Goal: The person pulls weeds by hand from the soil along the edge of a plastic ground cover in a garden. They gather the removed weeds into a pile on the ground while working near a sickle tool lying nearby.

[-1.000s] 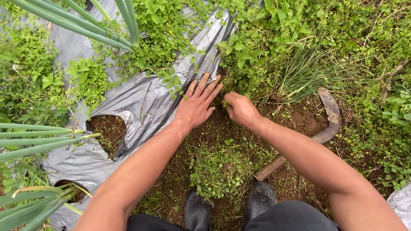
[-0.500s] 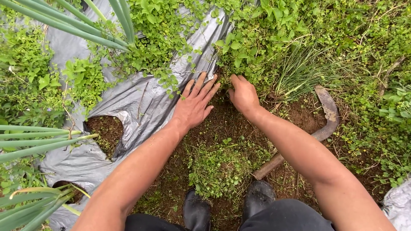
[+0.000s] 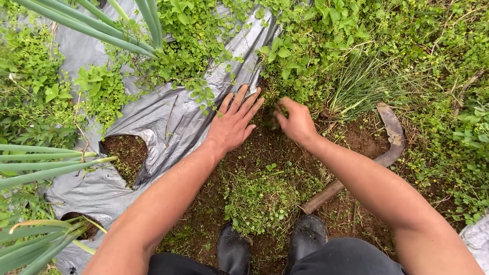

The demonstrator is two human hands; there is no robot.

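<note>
The left hand lies flat, fingers spread wide, on the edge of the crinkled grey plastic mulch sheet where it meets the bare brown soil, at about 12 o'clock from the person's black rubber boots. Just beside it, toward 1 o'clock, the right hand has its fingers curled narrowly into a tuft of small-leaved green weeds; whether they fully grip the stems cannot be told, as the hand is slightly blurred.

A loose heap of pulled green weeds sits on the soil between the forearms, right in front of the boots. At 2 o'clock a curved rusty sickle with a wooden handle lies on the ground, well apart from both hands.

At 9 o'clock the sheet has a round cut hole, holding dark soil and a few tiny sprouts. Long green leaf blades reach in from the left edge.
</note>
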